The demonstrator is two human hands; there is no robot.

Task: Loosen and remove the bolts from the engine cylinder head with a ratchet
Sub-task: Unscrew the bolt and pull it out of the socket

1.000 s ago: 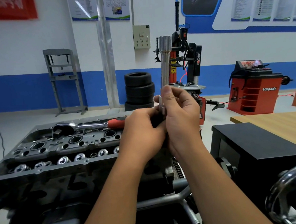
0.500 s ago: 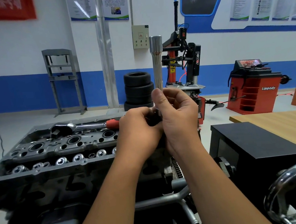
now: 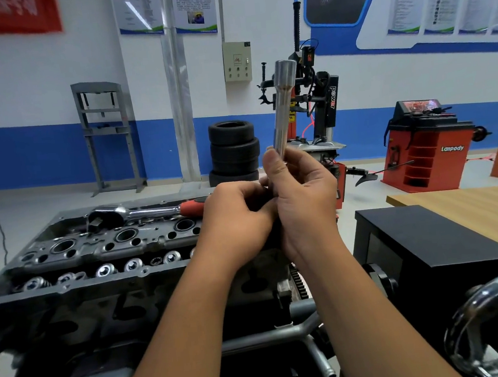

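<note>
While the red-handled ratchet [image 3: 140, 213] lies across the far edge of the engine cylinder head [image 3: 101, 251], a person's right hand [image 3: 303, 192] grips the lower end of a long silver socket [image 3: 284, 109] — held upright, slightly tilted, above the block. Touching it, the left hand [image 3: 235, 217] curls its fingers at the socket's base — what they pinch is hidden. Stacked tyres [image 3: 233, 150] stand behind.

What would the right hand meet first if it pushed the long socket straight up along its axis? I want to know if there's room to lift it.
Nothing, as far as the picture shows. The right hand holds the long socket upright in open air; the tire changer seems far behind, though depth is uncertain.
</note>
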